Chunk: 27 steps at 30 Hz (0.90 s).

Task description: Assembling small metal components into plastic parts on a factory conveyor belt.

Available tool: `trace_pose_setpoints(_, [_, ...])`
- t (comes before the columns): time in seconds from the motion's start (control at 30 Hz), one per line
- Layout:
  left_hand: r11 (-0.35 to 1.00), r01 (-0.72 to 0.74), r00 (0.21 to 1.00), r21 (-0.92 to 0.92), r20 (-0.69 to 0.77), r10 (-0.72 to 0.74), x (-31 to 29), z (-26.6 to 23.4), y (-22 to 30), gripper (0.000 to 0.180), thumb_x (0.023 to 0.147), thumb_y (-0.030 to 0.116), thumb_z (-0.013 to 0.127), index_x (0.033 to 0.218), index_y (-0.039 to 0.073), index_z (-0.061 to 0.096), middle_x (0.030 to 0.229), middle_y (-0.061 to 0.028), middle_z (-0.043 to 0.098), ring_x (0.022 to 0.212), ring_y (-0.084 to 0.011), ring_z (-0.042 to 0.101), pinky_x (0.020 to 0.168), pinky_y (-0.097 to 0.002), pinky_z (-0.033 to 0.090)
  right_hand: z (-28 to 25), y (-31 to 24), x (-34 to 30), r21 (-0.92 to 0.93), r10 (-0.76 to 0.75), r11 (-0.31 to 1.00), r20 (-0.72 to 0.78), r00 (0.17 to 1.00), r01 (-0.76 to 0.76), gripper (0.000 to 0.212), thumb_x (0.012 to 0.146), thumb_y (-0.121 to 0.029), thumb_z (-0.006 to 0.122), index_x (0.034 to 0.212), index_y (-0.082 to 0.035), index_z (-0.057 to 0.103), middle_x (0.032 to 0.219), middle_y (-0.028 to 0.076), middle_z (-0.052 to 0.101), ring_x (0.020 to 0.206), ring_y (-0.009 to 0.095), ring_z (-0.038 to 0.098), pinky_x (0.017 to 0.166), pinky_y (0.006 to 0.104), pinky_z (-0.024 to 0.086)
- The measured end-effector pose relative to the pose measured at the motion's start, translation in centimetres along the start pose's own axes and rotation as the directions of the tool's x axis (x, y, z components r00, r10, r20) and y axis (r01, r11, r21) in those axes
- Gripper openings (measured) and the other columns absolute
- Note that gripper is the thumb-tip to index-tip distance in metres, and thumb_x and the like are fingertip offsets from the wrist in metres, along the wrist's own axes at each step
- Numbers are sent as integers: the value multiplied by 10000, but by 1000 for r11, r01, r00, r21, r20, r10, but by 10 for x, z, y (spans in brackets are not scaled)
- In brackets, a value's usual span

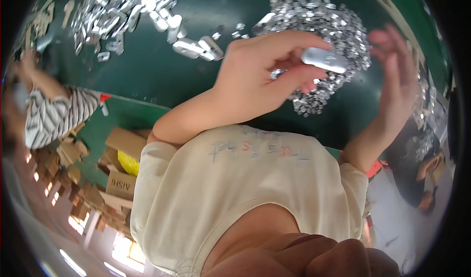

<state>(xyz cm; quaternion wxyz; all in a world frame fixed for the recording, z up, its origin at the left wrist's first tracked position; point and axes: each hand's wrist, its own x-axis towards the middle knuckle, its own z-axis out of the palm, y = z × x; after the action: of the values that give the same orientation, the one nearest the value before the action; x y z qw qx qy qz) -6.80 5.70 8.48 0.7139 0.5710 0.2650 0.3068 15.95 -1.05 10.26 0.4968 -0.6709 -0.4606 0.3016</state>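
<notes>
Silver metal piece (325,60) pinched in left hand (260,76), right hand (397,81) open beside, green table (162,76) bare between heaps.

A dark green desk (162,76) is carrying a pile of longer silvery metal pieces (122,7). Brown cardboard boxes (117,164) are lying below its edge, near a person in a striped top (54,115).
</notes>
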Motion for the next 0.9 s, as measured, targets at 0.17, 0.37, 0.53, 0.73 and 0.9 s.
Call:
trace_pose_setpoints(0.17, [997,73,997,-6,-29,-73,-7,-1,2,282,815,-86,558,1095,-52,559,781,-107,637,694,-133,636,633,-218,508,-168,113,38,-863,-98,385,-390,916,-326,751,700,-593,645,1143,8,562,1031,171,628,951,305,607,832,376,457])
trace_pose_setpoints(0.37, [984,135,991,-116,21,-133,-11,-2,-5,307,817,-80,564,1123,-56,540,900,-132,633,778,-174,645,708,-251,528,-130,139,22,-957,-158,226,-222,962,-184,510,717,-495,668,1085,-145,620,1018,92,618,1057,285,500,895,533,281])
trace_pose_setpoints(0.53, [979,178,984,-101,17,-177,-12,5,0,292,822,-54,586,1111,-37,554,777,-52,578,789,-165,652,676,-219,506,-109,108,25,-751,-218,660,-165,962,21,291,807,-244,666,979,-13,629,939,104,594,831,214,585,650,298,469])
trace_pose_setpoints(0.73, [990,30,998,-135,-49,-37,-7,4,4,315,806,-80,578,1117,-51,534,758,-89,611,725,-175,652,665,-251,530,-34,16,-22,371,125,906,230,965,-205,336,869,-82,524,1176,51,492,991,109,578,741,110,524,476,206,388])
trace_pose_setpoints(0.9, [988,86,995,-128,-45,-93,-13,3,10,292,801,-76,585,1089,-52,543,841,-129,634,766,-189,650,677,-265,546,-2,19,-37,334,-53,941,317,947,-60,382,930,-199,452,1214,55,474,1059,130,515,770,143,472,639,252,375])
